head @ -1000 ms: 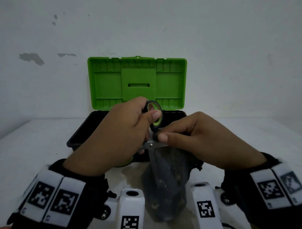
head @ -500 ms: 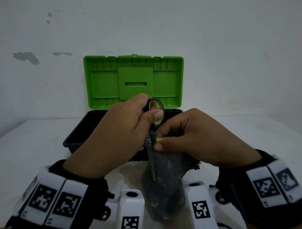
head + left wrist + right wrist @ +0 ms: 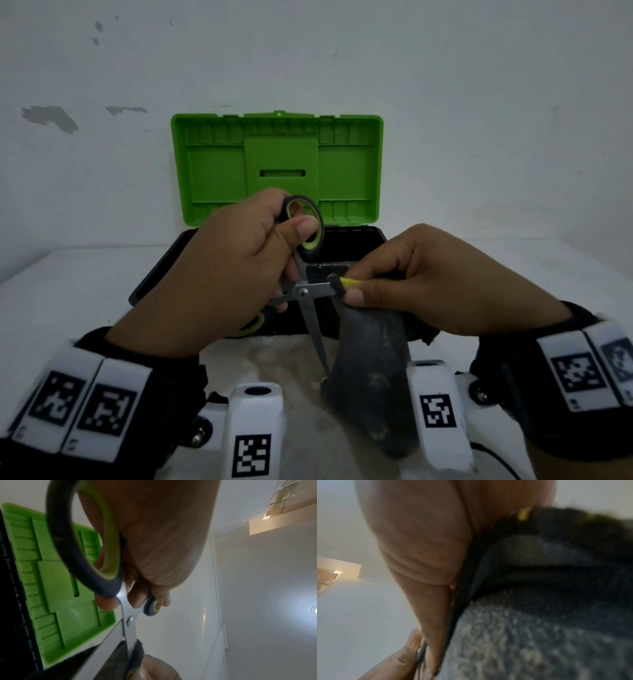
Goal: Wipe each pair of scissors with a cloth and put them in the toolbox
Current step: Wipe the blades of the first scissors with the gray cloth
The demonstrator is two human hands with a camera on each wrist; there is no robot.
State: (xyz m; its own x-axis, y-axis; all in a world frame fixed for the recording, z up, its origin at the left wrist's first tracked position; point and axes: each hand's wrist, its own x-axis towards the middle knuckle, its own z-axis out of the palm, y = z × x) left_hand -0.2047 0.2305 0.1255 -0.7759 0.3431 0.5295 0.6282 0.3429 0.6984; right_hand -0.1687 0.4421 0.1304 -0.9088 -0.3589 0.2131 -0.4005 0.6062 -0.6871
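Head view: scissors (image 3: 305, 274) held up in front of toolbox (image 3: 157, 274), blades spread apart
Left hand (image 3: 219, 274): fingers curled through the black-green handles, thumb on upper loop
Right hand (image 3: 438, 284): thumb and fingertips pinch dark cloth (image 3: 373, 383) round one blade, rest of cloth hangs down
Other blade: points down, bare
Toolbox: on white table (image 3: 68, 291), green lid (image 3: 277, 164) up
Right wrist view: blurred, mostly cloth

Lower scissors (image 3: 302, 292) handle: mostly hidden behind the left hand (image 3: 219, 274).
Cloth (image 3: 539, 615): blurred in the right wrist view.
Toolbox (image 3: 342, 246) interior: partly blocked.
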